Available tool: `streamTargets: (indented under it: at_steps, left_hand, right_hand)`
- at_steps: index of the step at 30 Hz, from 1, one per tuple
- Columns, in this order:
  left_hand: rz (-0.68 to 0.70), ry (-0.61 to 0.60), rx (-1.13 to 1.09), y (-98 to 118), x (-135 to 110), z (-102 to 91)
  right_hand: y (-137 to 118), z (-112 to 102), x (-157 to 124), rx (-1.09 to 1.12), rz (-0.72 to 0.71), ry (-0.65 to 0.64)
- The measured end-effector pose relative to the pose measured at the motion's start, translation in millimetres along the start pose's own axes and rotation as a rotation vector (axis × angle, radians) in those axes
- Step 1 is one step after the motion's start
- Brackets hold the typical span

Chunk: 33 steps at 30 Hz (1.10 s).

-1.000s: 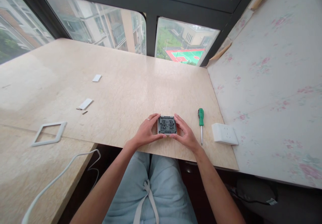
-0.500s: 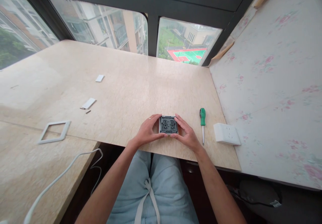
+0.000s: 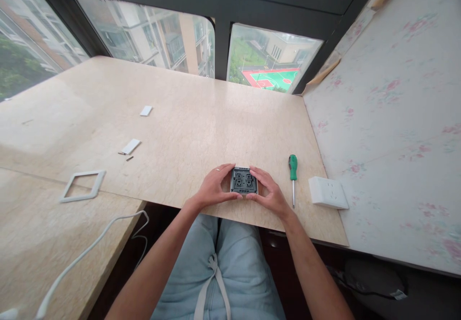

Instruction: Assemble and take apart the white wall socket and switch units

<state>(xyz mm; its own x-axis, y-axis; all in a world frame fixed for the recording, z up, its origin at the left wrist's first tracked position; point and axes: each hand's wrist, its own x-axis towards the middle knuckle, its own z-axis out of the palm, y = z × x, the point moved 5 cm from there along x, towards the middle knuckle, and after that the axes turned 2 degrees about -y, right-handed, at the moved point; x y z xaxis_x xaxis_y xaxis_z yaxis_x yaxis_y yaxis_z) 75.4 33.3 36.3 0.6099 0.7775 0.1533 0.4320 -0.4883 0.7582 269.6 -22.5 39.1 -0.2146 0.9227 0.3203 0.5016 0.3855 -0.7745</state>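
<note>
Between my two hands is a wall switch body (image 3: 244,181), dark grey inside with a pale rim, its open face turned up toward me. My left hand (image 3: 215,185) grips its left side, thumb at the near edge and fingers at the far corner. On the opposite side my right hand (image 3: 268,190) holds it the same way. It is at the counter's front part; whether it rests on the surface I cannot tell. A green-handled screwdriver (image 3: 293,169) lies to the right of my right hand, its tip toward me.
A white wall socket (image 3: 328,193) sits by the papered wall. To the left lie a white square frame (image 3: 98,184), two white rocker plates (image 3: 131,146) and small dark slivers (image 3: 129,158). A white cable (image 3: 97,239) crosses the left counter (image 3: 32,243). Windows line the back.
The view has shifted slightly, so everything on the counter appears a little further right. Both hands keep their hold on the switch body, which appears tipped slightly differently.
</note>
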Motion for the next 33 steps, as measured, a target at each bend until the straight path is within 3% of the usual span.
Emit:
streamTargets:
  at_steps: [29, 33]
  left_hand:
    - [-0.003, -0.026, 0.027, -0.9, 1.0, 0.8]
    - [0.013, -0.02, 0.03, -1.4, 1.2, 1.2]
  right_hand:
    - [2.0, -0.4, -2.6, 0.035, 0.085, -0.043]
    - [10.4, 0.7, -2.7, 0.155, 0.144, 0.051]
